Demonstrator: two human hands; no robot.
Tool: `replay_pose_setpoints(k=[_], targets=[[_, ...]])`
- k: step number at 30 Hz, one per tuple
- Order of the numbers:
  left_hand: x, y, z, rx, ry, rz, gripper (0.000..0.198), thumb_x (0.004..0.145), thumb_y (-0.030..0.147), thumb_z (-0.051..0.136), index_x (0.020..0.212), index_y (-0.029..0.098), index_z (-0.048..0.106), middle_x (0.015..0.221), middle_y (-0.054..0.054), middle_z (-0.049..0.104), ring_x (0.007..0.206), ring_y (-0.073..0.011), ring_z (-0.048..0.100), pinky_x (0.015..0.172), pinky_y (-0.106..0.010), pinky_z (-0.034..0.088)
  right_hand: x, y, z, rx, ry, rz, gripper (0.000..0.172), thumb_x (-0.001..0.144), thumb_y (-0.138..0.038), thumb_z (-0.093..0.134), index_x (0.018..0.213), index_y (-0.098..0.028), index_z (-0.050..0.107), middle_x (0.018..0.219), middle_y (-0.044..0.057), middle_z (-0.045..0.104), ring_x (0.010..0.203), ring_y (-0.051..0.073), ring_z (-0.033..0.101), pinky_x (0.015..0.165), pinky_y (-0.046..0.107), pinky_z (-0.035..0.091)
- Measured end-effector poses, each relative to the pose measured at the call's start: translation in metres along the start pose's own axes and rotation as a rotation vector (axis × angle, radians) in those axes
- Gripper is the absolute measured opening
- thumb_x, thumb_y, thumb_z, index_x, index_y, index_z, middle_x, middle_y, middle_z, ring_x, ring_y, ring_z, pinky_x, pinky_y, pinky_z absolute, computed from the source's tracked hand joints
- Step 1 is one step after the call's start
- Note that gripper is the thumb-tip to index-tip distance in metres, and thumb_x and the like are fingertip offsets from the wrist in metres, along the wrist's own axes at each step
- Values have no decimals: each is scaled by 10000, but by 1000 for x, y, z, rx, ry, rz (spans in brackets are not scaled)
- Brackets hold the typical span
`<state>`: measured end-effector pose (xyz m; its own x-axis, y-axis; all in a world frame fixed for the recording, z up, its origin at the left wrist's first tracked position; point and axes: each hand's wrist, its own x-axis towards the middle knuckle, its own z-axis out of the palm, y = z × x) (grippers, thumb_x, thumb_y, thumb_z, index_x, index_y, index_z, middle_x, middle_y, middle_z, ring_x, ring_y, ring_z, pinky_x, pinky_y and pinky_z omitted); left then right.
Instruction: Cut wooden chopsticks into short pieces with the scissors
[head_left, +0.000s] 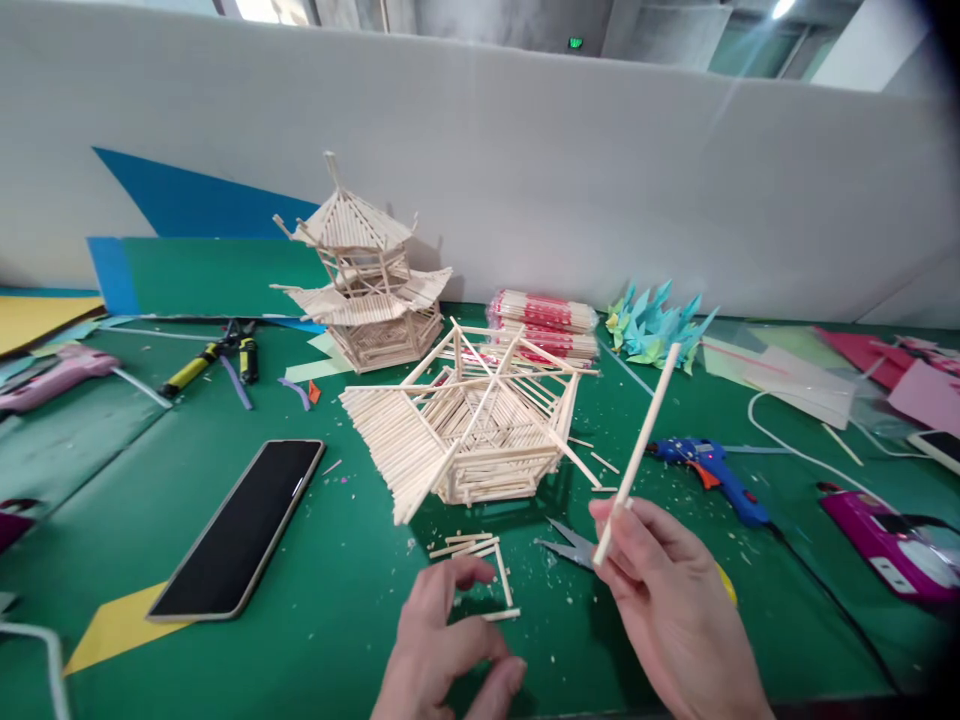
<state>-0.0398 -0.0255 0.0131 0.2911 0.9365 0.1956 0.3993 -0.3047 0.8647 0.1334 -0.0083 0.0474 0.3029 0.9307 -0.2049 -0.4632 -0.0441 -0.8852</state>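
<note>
Between thumb and fingers, my right hand (667,590) pinches a thin pale wooden stick (641,450), which leans up and to the right. My left hand (450,640) hovers with fingers apart beside short cut stick pieces (504,575), holding nothing. Beyond both hands stands a partly roofed, many-sided stick frame (465,420); one roof panel at its left is covered with sticks laid side by side. Scissors (574,545) lie near my right hand, their blades showing and most of the handles hidden behind it.
A finished-looking stick pagoda (367,280) stands at the back. Behind the frame are wrapped stick bundles (544,325) and folded blue-green paper (656,325). A blue glue gun (712,475) and magenta power strip (892,545) lie right; a phone (244,525), pliers (199,365) and pink glue gun (64,378) left.
</note>
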Motion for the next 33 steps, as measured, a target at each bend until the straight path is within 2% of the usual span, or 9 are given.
replay_pose_setpoints(k=[2, 4, 5, 7, 11, 13, 16, 22, 33], targets=[[3, 6, -2, -24, 58, -5, 255, 742, 152, 551, 938, 265, 668, 1125, -75, 548, 916, -200, 538, 808, -314, 428, -1, 0, 4, 4, -1, 7, 186, 636, -369, 738, 645, -188, 698, 495, -70, 353, 444, 33, 278, 380, 146, 237], [11, 14, -2, -152, -1, -79, 280, 774, 190, 535, 1034, 248, 622, 1083, -76, 578, 857, -183, 562, 756, -285, 454, -2, 3, 6, -10, -30, 19, 186, 641, -371, 734, 656, -188, 700, 492, -74, 336, 447, 37, 269, 383, 152, 225], [16, 19, -1, -221, -69, -139, 228, 785, 224, 540, 991, 225, 636, 996, -69, 613, 797, -173, 577, 705, -264, 465, -3, 4, 7, -21, -48, 26, 182, 653, -369, 726, 665, -189, 701, 491, -75, 330, 451, 40, 265, 388, 154, 224], [29, 29, 1, -332, -122, -256, 187, 799, 280, 529, 876, 179, 666, 844, -63, 642, 750, -181, 577, 656, -261, 461, -4, 8, 6, -47, -88, 34, 151, 689, -351, 703, 700, -200, 703, 490, -75, 337, 466, 48, 269, 402, 156, 238], [48, 44, 6, -523, -189, -320, 212, 785, 309, 554, 841, 163, 696, 730, -28, 617, 664, -137, 515, 591, -223, 415, -5, 16, 3, -113, -135, -2, 86, 727, -310, 674, 736, -226, 690, 535, -61, 438, 540, 74, 365, 488, 169, 342], [53, 46, 7, -584, -215, -371, 188, 765, 297, 587, 803, 160, 711, 660, -3, 591, 604, -107, 463, 545, -198, 379, -5, 18, 4, -152, -142, -14, 117, 739, -314, 657, 695, -205, 668, 563, -55, 472, 560, 82, 404, 511, 180, 377], [54, 43, 8, -660, -249, -434, 182, 759, 268, 596, 717, 139, 718, 585, 9, 575, 551, -87, 434, 523, -190, 352, -5, 17, 7, -188, -176, -7, 207, 762, -301, 625, 603, -171, 602, 544, -58, 445, 515, 83, 419, 460, 190, 400], [51, 35, 7, -815, -299, -492, 229, 783, 257, 571, 667, 106, 699, 634, -42, 644, 516, -90, 488, 550, -226, 367, -5, 18, 13, -144, -227, 27, 282, 781, -282, 595, 540, -174, 497, 443, -88, 393, 368, 76, 442, 349, 203, 406], [54, 38, 8, -939, -295, -547, 200, 775, 218, 582, 676, 91, 701, 631, -54, 653, 522, -98, 525, 560, -233, 374, -6, 21, 13, -105, -212, 58, 263, 774, -302, 610, 570, -160, 520, 410, -104, 383, 325, 44, 418, 322, 161, 352]])
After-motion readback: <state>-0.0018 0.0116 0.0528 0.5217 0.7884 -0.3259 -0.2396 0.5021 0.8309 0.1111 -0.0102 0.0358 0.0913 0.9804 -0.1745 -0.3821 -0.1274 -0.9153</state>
